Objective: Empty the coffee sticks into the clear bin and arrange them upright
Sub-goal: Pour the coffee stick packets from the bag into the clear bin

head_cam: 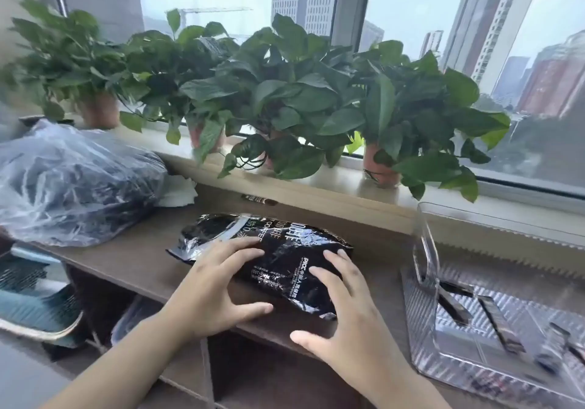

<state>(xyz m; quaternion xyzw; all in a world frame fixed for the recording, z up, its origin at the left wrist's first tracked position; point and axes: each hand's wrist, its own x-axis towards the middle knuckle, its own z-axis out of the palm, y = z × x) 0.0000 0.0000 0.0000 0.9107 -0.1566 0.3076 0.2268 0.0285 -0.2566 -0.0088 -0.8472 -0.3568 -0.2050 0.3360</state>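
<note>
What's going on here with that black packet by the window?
A person has both hands on a black coffee bag lying flat on the wooden shelf: the left hand on its middle, the right hand at its near end. Nothing is being poured yet. To the right, the clear bin holds only a few coffee sticks, lying flat rather than upright.

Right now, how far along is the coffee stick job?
Barely started. A few sticks lie flat in the clear bin, none upright. The left hand and right hand rest on the black coffee bag. Left: emptying it, standing sticks up.
</note>
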